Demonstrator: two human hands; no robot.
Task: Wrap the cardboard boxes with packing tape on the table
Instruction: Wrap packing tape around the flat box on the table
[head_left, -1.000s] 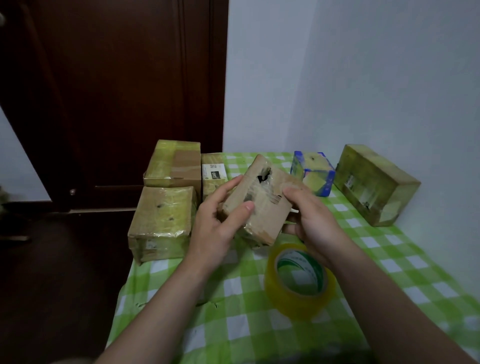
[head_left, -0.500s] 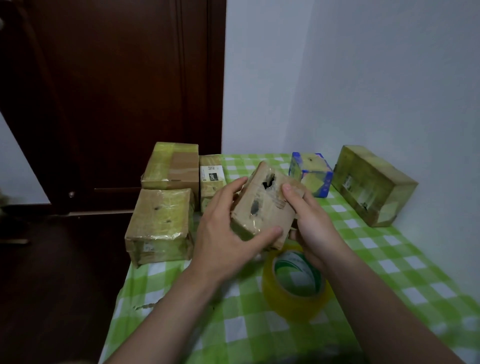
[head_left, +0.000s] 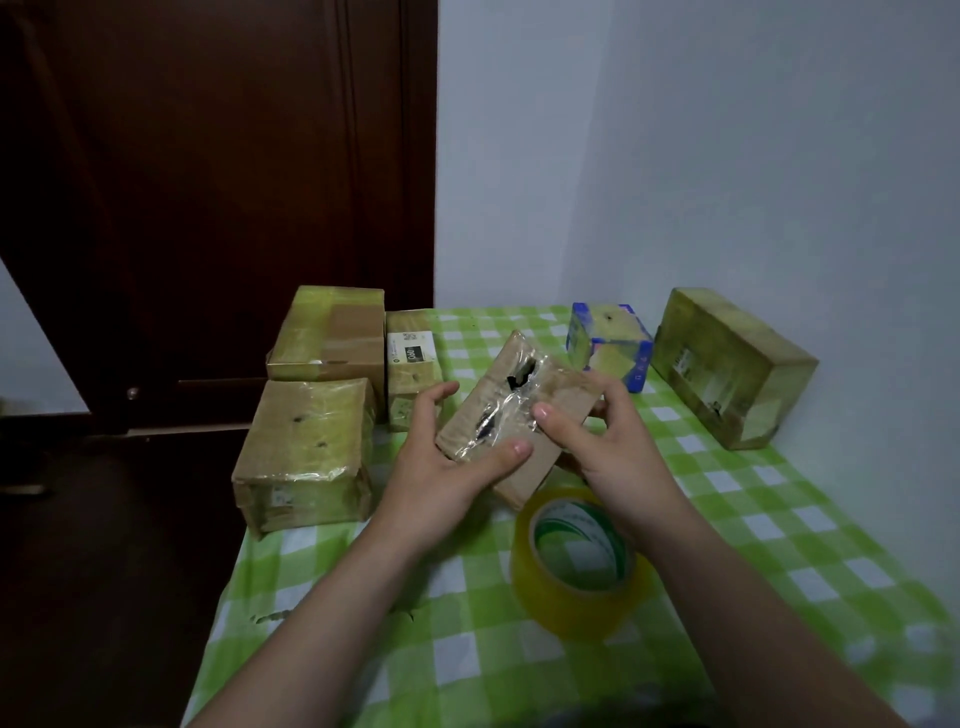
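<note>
Small box (head_left: 519, 410) is held tilted above the table (head_left: 779, 545), just behind the tape roll (head_left: 576, 561). Crumpled clear tape is seen on its upper face. It is judged to be raised so the tape can be checked and smoothed.

Left grip (head_left: 441, 467): thumb laid across the near face, fingers wrapped behind. Right grip (head_left: 613, 447): thumb pressed on the tape, fingers tucked under the far end.

The roll lies flat, untouched. Wrapped boxes (head_left: 306, 447) are set aside along the table's edges.

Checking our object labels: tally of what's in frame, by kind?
Held box: 1
Boxes on the table: 5
Tape roll: 1
Total: 7
</note>
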